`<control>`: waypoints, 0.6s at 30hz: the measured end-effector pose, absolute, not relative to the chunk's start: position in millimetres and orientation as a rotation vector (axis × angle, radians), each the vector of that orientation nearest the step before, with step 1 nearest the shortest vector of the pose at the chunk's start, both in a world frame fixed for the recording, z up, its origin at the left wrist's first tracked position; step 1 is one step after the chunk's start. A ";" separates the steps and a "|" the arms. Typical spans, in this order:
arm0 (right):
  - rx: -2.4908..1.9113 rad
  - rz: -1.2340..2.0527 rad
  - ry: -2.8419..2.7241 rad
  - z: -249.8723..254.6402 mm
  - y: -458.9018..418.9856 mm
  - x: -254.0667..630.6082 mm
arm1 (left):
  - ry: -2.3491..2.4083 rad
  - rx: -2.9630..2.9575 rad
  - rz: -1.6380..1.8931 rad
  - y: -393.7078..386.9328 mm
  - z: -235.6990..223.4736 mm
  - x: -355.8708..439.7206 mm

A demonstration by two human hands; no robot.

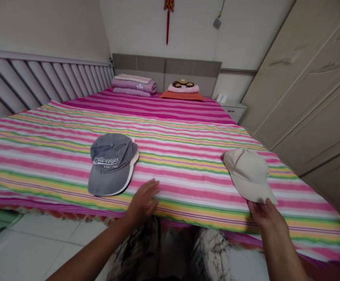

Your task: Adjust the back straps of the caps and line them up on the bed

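Note:
A cream baseball cap (pixel 247 169) is at the right of the bed, its brim toward me. My right hand (pixel 263 214) grips that brim, with the thumb on top and the fingers underneath. Left of centre, a grey baseball cap (pixel 113 154) with white lettering lies on the striped bedspread (pixel 181 191); a pale edge shows beneath its brim. My left hand (pixel 143 200) hovers near the bed's front edge, just right of the grey cap and apart from it. Its fingers are spread, holding nothing.
Folded purple bedding (pixel 135 85) and a pink and orange pile (pixel 183 91) rest by the headboard (pixel 190 70). A slatted rail (pixel 47 80) runs along the left. At right stand a nightstand (pixel 232 111) and a wardrobe (pixel 301 89). A green stool (pixel 0 222) sits at lower left.

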State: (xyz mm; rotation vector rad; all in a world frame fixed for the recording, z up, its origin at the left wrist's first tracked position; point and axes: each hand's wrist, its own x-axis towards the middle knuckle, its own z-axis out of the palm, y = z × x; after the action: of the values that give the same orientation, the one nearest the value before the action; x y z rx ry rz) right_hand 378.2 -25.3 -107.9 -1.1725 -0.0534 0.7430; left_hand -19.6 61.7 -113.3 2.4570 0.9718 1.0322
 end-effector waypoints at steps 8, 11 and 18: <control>-1.041 1.048 0.072 -89.2 -10.7 328.1 | 0.766 1.105 0.746 59.4 -109.4 59.9; -0.971 1.135 0.033 -99.9 -31.0 284.3 | 0.596 0.733 0.727 78.9 -89.6 77.5; -1.081 1.409 -0.387 -143.6 -85.2 217.4 | 0.402 0.480 0.989 97.2 -40.1 62.1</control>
State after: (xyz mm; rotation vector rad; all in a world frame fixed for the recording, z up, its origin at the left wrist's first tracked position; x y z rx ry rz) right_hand 217.4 -85.2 -143.6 -1.0814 -0.3870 1.4087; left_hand 62.1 97.2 -40.1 0.4801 0.4022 0.9885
